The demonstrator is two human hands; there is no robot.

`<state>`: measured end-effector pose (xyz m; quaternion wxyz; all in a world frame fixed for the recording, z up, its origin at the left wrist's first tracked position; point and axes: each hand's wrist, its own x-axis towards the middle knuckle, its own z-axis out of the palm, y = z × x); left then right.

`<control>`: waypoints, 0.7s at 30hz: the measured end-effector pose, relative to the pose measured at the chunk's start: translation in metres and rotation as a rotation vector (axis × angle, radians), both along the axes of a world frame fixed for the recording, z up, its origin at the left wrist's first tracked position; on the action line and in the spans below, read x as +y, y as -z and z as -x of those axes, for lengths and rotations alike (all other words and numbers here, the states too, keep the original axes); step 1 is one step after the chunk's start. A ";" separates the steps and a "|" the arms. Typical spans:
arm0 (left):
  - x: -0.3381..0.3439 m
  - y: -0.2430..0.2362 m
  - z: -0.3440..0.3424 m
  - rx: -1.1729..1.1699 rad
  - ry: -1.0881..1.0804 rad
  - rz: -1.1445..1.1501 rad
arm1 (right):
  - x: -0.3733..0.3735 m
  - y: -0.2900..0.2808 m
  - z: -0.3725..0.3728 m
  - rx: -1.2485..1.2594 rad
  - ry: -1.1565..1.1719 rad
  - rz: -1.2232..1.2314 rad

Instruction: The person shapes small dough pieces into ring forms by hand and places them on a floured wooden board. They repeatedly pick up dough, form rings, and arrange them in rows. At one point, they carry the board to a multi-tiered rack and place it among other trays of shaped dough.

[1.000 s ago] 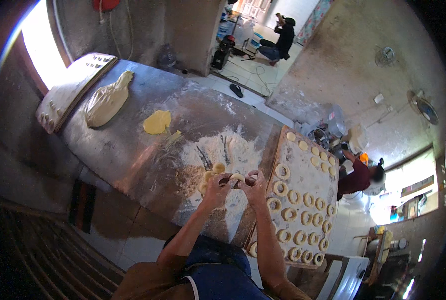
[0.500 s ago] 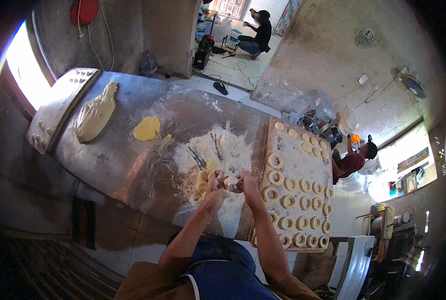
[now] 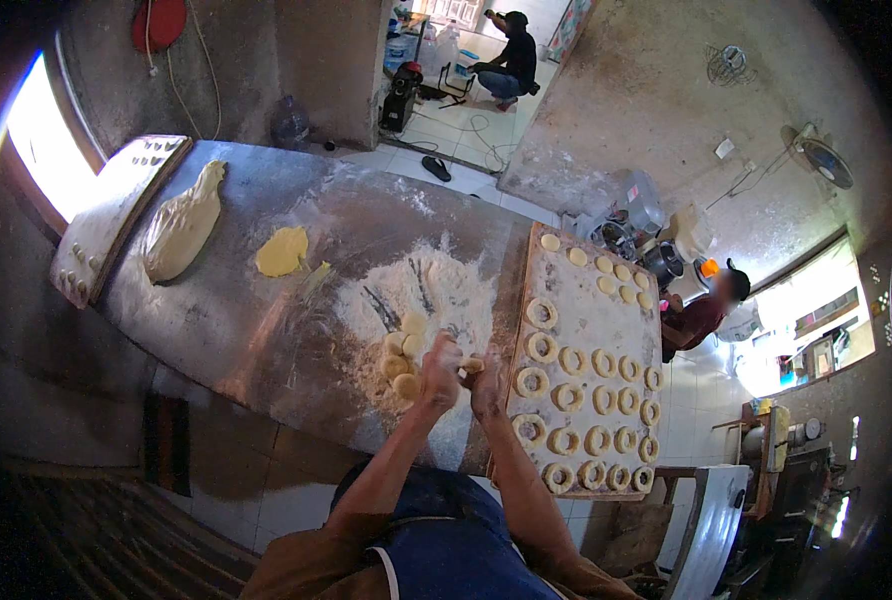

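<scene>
Over the floured part of the table, a small pale piece of dough (image 3: 474, 365) sits between my two hands. My right hand (image 3: 487, 388) is closed on it, with the dough showing at the fingertips. My left hand (image 3: 440, 375) is right beside it; motion smears its fingers, so their grip is unclear. Several round dough pieces (image 3: 396, 366) lie clustered by my left hand. White flour (image 3: 446, 280) is spread beyond the hands, with dark finger streaks in it. To the right, a floured board (image 3: 596, 318) bears rows of dough rings (image 3: 568, 397) and small dough discs (image 3: 578, 257).
On the metal table (image 3: 266, 340) lie a large dough lump (image 3: 183, 228) and a flat yellow piece (image 3: 282, 252). Another board (image 3: 116, 220) with small pieces stands at the far left. One person (image 3: 701, 315) is beyond the right board; another (image 3: 511, 60) crouches in the doorway.
Both hands have shifted slightly and drawn a little apart around the dough. My left hand has come off the cluster of round pieces, which now shows more fully.
</scene>
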<state>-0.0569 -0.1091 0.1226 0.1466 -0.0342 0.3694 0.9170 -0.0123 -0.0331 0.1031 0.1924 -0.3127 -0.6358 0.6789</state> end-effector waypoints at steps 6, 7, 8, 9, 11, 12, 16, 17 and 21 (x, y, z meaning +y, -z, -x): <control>0.014 -0.001 -0.008 -0.144 0.027 0.057 | 0.028 -0.008 -0.013 0.137 -0.121 -0.027; 0.017 0.001 -0.008 -0.014 0.039 0.166 | 0.040 -0.011 -0.017 0.103 -0.197 -0.117; 0.022 0.003 -0.008 0.116 0.051 0.273 | 0.047 -0.012 -0.021 0.053 -0.235 -0.171; 0.027 0.003 -0.008 0.251 0.063 0.379 | 0.052 -0.017 -0.024 0.006 -0.267 -0.226; 0.032 -0.017 -0.019 0.505 -0.008 0.661 | 0.049 -0.044 -0.027 -0.117 -0.267 -0.256; 0.043 -0.022 -0.023 0.266 0.084 0.478 | 0.053 -0.043 -0.028 0.002 -0.218 -0.119; 0.079 0.026 -0.025 -0.233 0.009 -0.268 | 0.085 -0.010 -0.032 0.248 -0.153 -0.017; 0.087 0.043 -0.020 -0.100 -0.058 0.133 | 0.086 -0.030 -0.036 0.072 -0.241 -0.131; 0.095 0.013 -0.036 0.144 0.156 0.498 | 0.103 -0.066 -0.046 -0.120 -0.312 -0.257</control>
